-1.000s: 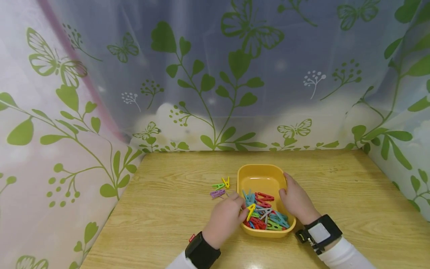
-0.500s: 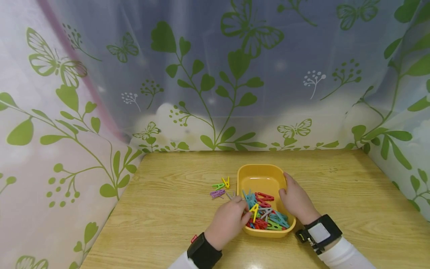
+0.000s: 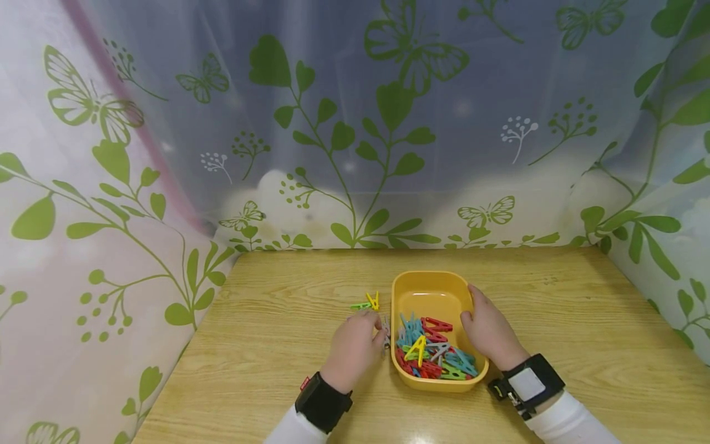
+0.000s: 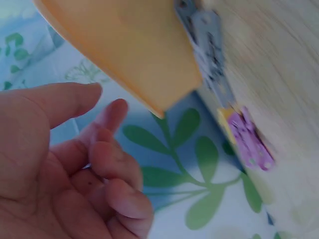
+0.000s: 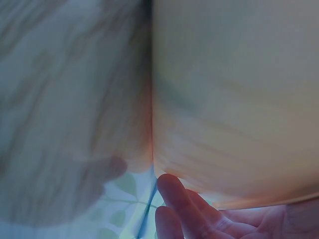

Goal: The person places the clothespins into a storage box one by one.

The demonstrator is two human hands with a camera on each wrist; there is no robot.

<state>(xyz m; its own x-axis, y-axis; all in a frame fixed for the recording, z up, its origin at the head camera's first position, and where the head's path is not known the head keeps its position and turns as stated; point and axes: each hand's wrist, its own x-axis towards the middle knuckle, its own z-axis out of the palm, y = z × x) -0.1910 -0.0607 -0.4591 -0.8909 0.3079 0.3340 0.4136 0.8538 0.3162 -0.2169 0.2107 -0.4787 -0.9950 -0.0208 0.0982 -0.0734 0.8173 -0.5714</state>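
Note:
My left hand [image 3: 355, 345] hovers just left of the yellow plastic basin [image 3: 429, 287], its fingers loosely bent. In the left wrist view a gap shows between thumb and index finger, with nothing held. Beside the basin's left wall lie grey clothespins [image 4: 212, 55], and a purple clothespin [image 4: 246, 137] is beyond them; the hand mostly hides it in the head view. My right hand [image 3: 492, 327] grips the basin's right side, thumb over the rim and fingers [image 5: 172, 191] against the outer wall. A yellow clothespin [image 3: 416, 349] rests on the mixed clothespins inside.
Past the left hand, a green clothespin [image 3: 360, 306] and another yellow clothespin [image 3: 373, 301] lie on the wooden table [image 3: 266, 345]. Red clothespins [image 3: 436, 325] and teal ones sit in the basin's near half. A patterned curtain [image 3: 333, 123] stands behind the table and at both sides.
The yellow clothespin at my left fingertips now lies in the basin, let go. My left hand has drawn back left, out over the loose clothespins. The right hand and basin stay put.

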